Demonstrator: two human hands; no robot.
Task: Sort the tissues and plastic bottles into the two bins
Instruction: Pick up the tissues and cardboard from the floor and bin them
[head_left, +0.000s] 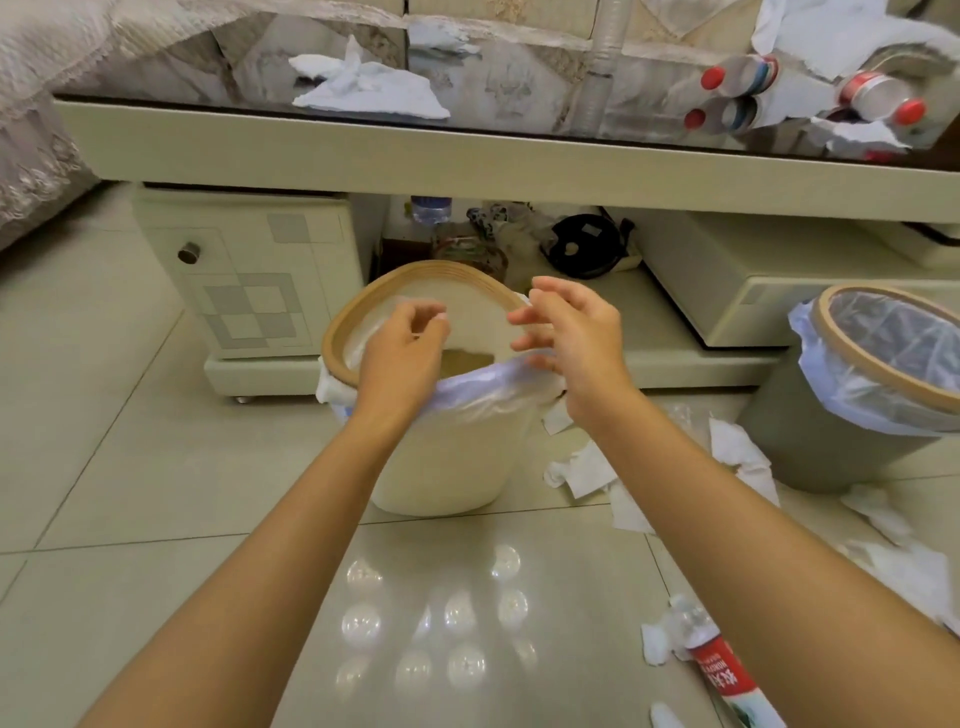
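A red-labelled plastic bottle (727, 675) is lying nearest, on the floor tiles right of the right forearm, its long axis running toward the lower right. Crumpled white tissues (582, 467) are lying scattered between the 2 bins. Both hands are hovering over the cream bin (452, 452): the left hand (402, 353) is pinching its translucent liner (488, 384), while the right hand (571, 332) is curling loosely, holding nothing visible. The grey bin (810, 441) is standing well right.
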